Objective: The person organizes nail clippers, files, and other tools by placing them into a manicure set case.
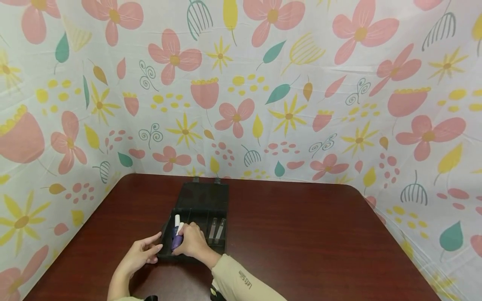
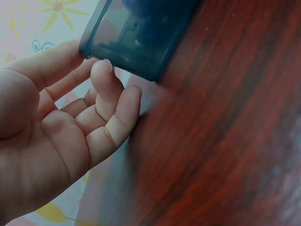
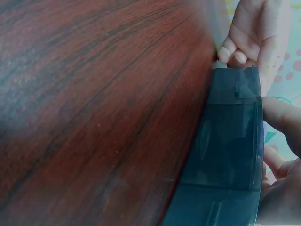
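A dark case (image 1: 203,196) stands on the table with its lid laid back. My right hand (image 1: 193,240) reaches into its left part and grips a small purple bottle (image 1: 177,241) with a white cap. Beside it in the same part is a second bottle (image 1: 177,220), blue with a white cap, partly hidden. My left hand (image 1: 137,255) touches the case's front left corner with extended fingers. In the left wrist view, the other fingers (image 2: 128,106) bend loosely below the case's translucent wall (image 2: 136,56). The right wrist view shows the right fingers (image 3: 282,115) at the rim.
Two slim flat strips (image 1: 216,230) lie in the right compartment of the case. Dividers split the case into sections. Under it is a dark red wooden table (image 1: 301,234). Floral cloth (image 1: 241,83) hangs behind and at both sides.
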Action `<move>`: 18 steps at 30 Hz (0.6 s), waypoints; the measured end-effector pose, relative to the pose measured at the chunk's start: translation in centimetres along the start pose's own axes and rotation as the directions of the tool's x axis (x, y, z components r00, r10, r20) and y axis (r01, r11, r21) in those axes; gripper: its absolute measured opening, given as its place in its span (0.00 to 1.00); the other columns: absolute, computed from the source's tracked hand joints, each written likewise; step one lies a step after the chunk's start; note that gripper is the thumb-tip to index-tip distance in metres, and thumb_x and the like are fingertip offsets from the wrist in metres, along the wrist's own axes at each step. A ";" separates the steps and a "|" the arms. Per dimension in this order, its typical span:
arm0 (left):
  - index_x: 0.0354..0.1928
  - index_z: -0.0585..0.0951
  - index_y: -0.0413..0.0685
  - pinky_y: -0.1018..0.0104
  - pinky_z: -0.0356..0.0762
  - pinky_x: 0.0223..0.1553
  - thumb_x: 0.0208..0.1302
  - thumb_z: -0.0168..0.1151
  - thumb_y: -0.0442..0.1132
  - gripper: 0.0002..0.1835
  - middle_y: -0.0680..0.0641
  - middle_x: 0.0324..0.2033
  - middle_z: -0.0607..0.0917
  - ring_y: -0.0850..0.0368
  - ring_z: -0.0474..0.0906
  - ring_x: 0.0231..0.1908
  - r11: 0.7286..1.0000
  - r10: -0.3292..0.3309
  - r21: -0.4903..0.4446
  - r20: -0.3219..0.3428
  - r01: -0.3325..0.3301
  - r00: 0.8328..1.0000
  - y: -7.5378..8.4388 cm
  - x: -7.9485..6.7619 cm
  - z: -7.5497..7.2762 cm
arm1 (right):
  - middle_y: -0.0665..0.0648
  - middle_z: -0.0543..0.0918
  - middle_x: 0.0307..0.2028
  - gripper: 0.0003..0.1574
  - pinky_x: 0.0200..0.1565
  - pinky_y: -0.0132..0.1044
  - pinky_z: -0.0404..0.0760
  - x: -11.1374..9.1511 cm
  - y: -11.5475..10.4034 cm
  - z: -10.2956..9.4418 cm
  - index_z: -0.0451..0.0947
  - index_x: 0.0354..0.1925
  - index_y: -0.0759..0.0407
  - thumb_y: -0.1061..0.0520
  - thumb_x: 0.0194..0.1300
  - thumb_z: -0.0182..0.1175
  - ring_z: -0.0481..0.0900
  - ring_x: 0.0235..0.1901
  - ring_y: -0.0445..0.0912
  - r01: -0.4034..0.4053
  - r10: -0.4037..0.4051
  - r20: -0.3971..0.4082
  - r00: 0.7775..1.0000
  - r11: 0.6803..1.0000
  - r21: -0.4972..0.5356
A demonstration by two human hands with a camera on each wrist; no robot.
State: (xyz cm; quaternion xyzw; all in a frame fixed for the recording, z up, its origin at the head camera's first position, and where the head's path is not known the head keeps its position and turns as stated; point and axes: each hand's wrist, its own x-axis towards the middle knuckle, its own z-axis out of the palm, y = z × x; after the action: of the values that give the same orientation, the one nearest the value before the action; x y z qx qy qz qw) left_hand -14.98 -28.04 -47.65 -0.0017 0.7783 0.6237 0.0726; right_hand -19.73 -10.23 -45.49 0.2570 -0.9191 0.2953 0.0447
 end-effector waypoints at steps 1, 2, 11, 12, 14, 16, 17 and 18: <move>0.62 0.55 0.26 0.67 0.77 0.28 0.62 0.55 0.35 0.32 0.49 0.22 0.71 0.62 0.72 0.20 1.000 0.004 0.002 0.000 -0.004 1.000 0.0 0.0 0.0 | 0.49 0.69 0.25 0.29 0.29 0.29 0.69 0.0 0.0 0.0 0.77 0.28 0.58 0.50 0.25 0.79 0.69 0.27 0.41 -0.002 0.002 0.004 1.000 1.000 -0.001; 0.62 0.56 0.26 0.67 0.77 0.28 0.62 0.56 0.35 0.32 0.49 0.22 0.71 0.62 0.72 0.20 1.000 0.003 0.001 -0.002 -0.003 1.000 0.0 0.0 0.0 | 0.49 0.69 0.26 0.29 0.29 0.29 0.69 0.0 0.1 0.0 0.77 0.28 0.58 0.50 0.26 0.79 0.69 0.28 0.41 -0.004 0.004 0.010 1.000 1.000 0.005; 0.61 0.56 0.25 0.66 0.78 0.29 0.62 0.56 0.36 0.32 0.48 0.25 0.74 0.62 0.72 0.21 1.000 0.017 0.017 0.001 -0.017 1.000 -0.1 0.0 0.0 | 0.50 0.70 0.26 0.29 0.29 0.27 0.69 -0.1 0.7 -0.4 0.78 0.32 0.63 0.51 0.32 0.77 0.66 0.27 0.39 0.003 -0.012 0.078 0.997 0.992 0.124; 0.61 0.56 0.25 0.66 0.78 0.29 0.62 0.56 0.36 0.32 0.47 0.25 0.74 0.61 0.72 0.21 1.000 0.018 0.019 0.003 -0.018 1.000 -0.2 0.0 -0.1 | 0.51 0.70 0.26 0.29 0.29 0.26 0.69 -0.1 0.8 -0.5 0.78 0.32 0.64 0.51 0.32 0.77 0.66 0.27 0.39 0.010 -0.021 0.081 0.996 0.991 0.133; 0.61 0.56 0.25 0.66 0.78 0.29 0.62 0.56 0.37 0.32 0.47 0.26 0.75 0.61 0.72 0.21 1.000 0.020 0.020 0.002 -0.020 1.000 -0.1 0.0 0.0 | 0.51 0.70 0.26 0.28 0.29 0.26 0.68 -0.1 0.9 -0.5 0.77 0.32 0.64 0.51 0.33 0.77 0.65 0.27 0.38 0.017 -0.029 0.087 0.996 0.989 0.145; 0.61 0.56 0.25 0.66 0.78 0.29 0.62 0.56 0.37 0.32 0.47 0.26 0.75 0.61 0.72 0.21 1.000 0.020 0.019 0.001 -0.020 1.000 -0.1 0.0 0.0 | 0.51 0.70 0.26 0.28 0.29 0.26 0.68 -0.2 0.9 -0.5 0.76 0.32 0.64 0.52 0.33 0.77 0.65 0.27 0.39 0.011 -0.025 0.090 0.996 0.988 0.157; 0.61 0.56 0.25 0.66 0.78 0.29 0.61 0.56 0.37 0.32 0.47 0.26 0.75 0.61 0.72 0.21 1.000 0.017 0.018 -0.001 -0.017 1.000 -0.1 0.0 0.0 | 0.51 0.70 0.26 0.29 0.29 0.26 0.68 -0.2 0.9 -0.6 0.76 0.32 0.64 0.52 0.33 0.77 0.65 0.27 0.39 0.007 -0.022 0.089 0.996 0.987 0.162; 0.61 0.57 0.25 0.66 0.78 0.29 0.61 0.56 0.36 0.32 0.46 0.26 0.75 0.61 0.72 0.20 1.000 0.014 0.016 -0.003 -0.014 1.000 -0.1 0.0 0.0 | 0.52 0.70 0.26 0.30 0.28 0.26 0.68 -0.2 1.0 -0.6 0.75 0.34 0.64 0.52 0.33 0.77 0.66 0.27 0.39 -0.001 -0.014 0.088 0.996 0.985 0.171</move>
State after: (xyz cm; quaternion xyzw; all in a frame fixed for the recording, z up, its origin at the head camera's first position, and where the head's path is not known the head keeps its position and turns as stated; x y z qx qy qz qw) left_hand -14.99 -28.05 -47.75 0.0032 0.7834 0.6179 0.0669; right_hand -20.05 -9.15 -45.58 0.2757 -0.8907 0.3611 -0.0173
